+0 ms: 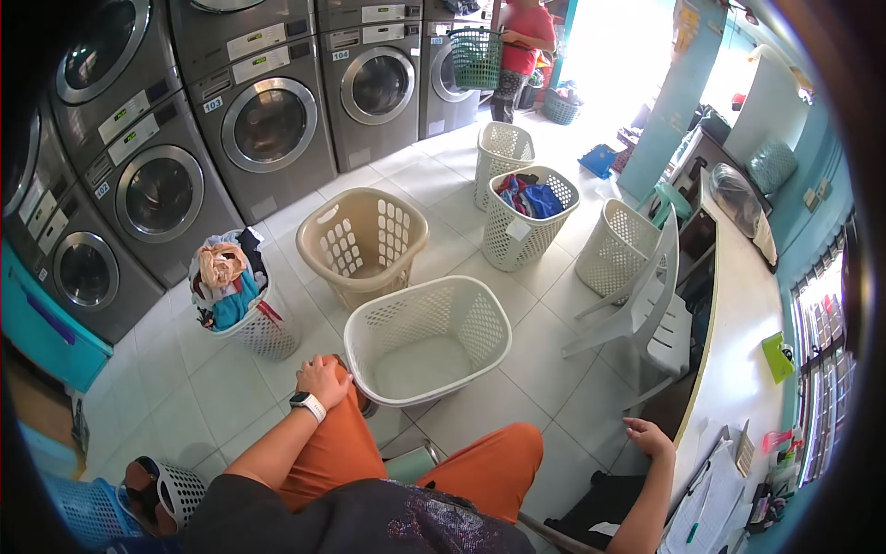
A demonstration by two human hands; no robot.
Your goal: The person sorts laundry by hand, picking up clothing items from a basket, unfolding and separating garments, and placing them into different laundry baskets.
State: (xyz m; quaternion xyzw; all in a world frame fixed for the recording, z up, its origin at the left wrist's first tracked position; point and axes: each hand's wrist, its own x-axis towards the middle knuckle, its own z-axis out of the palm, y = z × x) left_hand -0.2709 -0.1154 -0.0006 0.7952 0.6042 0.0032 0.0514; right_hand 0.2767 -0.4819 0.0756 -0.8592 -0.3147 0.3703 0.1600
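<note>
My left hand (323, 381), with a watch (308, 404) on its wrist, lies over my left knee in orange trousers (337, 452). Its fingers are spread over the knee and hold nothing. Just beyond the knee stands a white laundry basket (427, 342) with nothing in it. My right hand (650, 437) hovers beside the edge of the long counter (734, 369), fingers loosely bent and apart, with nothing in them. A clipboard with papers (706, 494) and a pen lies on the counter near my right forearm.
Stacked washing machines (268, 125) line the back left. A beige basket (362, 245), a clothes-filled basket (245, 295) and another with clothes (529, 217) stand on the tiles. A white plastic chair (646, 314) is at right. A person (526, 42) holds a green basket (476, 58).
</note>
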